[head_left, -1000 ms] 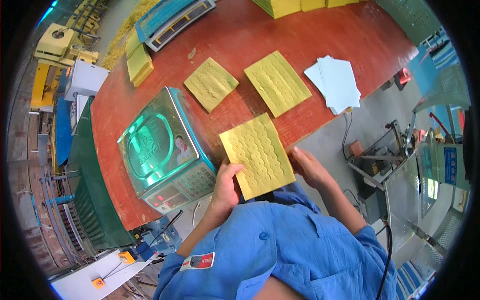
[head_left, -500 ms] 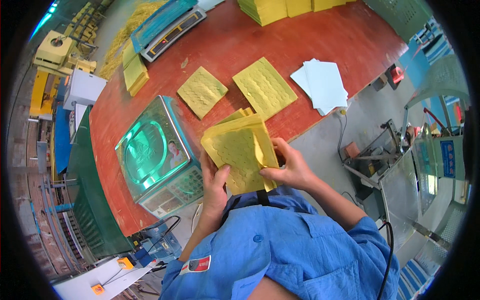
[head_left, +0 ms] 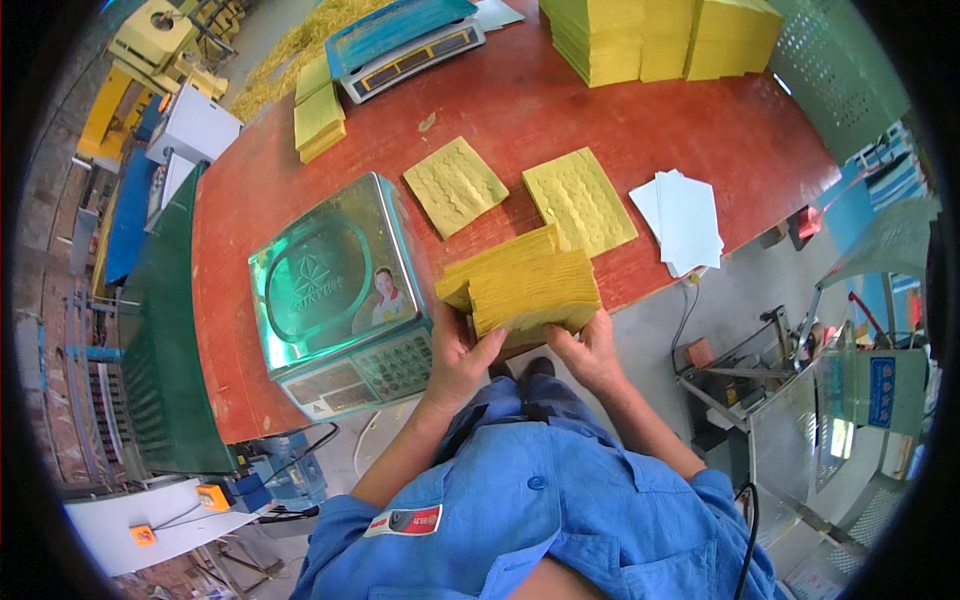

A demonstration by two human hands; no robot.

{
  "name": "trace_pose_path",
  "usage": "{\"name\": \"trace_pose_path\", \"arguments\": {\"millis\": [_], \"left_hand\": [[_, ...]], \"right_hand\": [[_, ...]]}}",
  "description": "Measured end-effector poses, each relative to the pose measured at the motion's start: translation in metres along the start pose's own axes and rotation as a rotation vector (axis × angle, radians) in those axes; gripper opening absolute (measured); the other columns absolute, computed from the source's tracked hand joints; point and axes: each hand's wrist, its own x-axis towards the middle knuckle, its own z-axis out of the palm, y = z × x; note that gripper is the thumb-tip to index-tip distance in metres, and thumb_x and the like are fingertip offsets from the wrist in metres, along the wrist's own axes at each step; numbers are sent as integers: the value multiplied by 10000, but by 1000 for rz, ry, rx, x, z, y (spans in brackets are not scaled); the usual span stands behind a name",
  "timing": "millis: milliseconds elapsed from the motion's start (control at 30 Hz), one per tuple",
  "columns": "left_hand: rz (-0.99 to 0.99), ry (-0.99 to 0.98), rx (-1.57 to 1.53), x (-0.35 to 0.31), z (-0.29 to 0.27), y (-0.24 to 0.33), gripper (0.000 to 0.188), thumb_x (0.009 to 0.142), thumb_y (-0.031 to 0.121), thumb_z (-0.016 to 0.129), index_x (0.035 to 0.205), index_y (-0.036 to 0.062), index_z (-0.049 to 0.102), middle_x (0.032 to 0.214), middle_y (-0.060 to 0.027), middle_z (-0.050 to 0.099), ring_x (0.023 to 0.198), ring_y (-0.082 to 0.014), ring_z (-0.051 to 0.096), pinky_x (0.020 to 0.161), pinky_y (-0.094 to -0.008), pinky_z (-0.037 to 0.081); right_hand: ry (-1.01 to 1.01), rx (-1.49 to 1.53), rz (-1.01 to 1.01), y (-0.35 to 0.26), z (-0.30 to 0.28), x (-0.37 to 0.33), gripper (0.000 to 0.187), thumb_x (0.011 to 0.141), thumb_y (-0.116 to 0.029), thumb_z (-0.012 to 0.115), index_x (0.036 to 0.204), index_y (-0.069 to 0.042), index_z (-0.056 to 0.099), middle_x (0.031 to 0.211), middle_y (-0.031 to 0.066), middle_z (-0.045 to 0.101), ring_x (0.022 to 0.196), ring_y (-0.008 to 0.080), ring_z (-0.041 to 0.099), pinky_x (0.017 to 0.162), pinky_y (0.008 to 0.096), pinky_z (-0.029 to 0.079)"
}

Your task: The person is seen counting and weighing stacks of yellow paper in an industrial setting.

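Observation:
A thick stack of yellow paper sheets [head_left: 535,292] is held between my two hands at the table's near edge, its layered edges facing up. My left hand [head_left: 462,355] grips its left lower corner, thumb along the near side. On the right end, my right hand [head_left: 588,352] closes round the other corner. Part of the stack at the left sits apart in a separate bundle. Beyond it lie two flat piles of yellow paper with wavy cuts, a left pile [head_left: 456,187] and a right pile [head_left: 578,202]. Fingers under the stack are hidden.
A green-lit weighing scale [head_left: 335,290] stands left of my hands on the red table [head_left: 520,115]. Another scale with a blue tray [head_left: 405,50] is farther back. White sheets [head_left: 687,222] lie at the right edge. Tall yellow paper stacks [head_left: 650,40] stand at the back.
The stack in my hands has been tipped, so its layered edges now face up instead of its broad wavy-cut face. My view has shifted, showing more of the table's back.

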Motion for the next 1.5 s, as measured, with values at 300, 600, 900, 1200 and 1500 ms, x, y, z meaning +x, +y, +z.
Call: {"name": "trace_pose_path", "arguments": {"millis": [300, 600, 900, 1200, 1500], "left_hand": [[25, -18, 167, -21, -5, -12, 790, 786, 12, 742, 1418, 3, 266, 1295, -141, 479, 1197, -243, 498, 1030, -377, 405], [329, -122, 515, 14, -4, 6, 915, 722, 101, 861, 1421, 8, 279, 1321, -167, 455, 1247, -289, 457, 1066, -406, 362], [212, -110, 280, 14, -11, -15, 1245, 690, 207, 898, 1538, -1, 11, 1539, -238, 234, 1374, -326, 349, 1146, -441, 271], [417, -112, 645, 31, 6, 0, 1301, 691, 214, 897, 1540, 15, -69, 1564, -287, 148, 1419, -374, 280, 1166, -465, 234], [166, 134, 228, 20, 20, -23, 1218, 731, 178, 864, 1542, 3, -28, 1536, -189, 300, 1369, -305, 381, 1146, -437, 306]], "right_hand": [[123, -186, -295, -5, 14, 9, 943, 642, 1, 469, 1545, -15, 196, 1499, 177, 373, 1400, 282, 366, 1150, 383, 270], [21, 24, -39, -9, -4, 19, 936, 674, 31, 470, 1559, -31, 172, 1401, 76, 440, 1223, 164, 448, 996, 277, 396], [168, -114, -184, 13, 8, 16, 879, 794, -114, 573, 1554, -7, 145, 1568, 169, 292, 1433, 262, 318, 1165, 393, 253], [-65, -182, -226, 15, -30, 28, 925, 802, -123, 629, 1557, -9, 109, 1628, 161, 156, 1470, 268, 251, 1179, 401, 240], [-201, -200, -245, -17, -42, 43, 940, 702, -24, 524, 1553, 1, 125, 1612, 176, 197, 1497, 275, 183, 1203, 398, 168]]}}
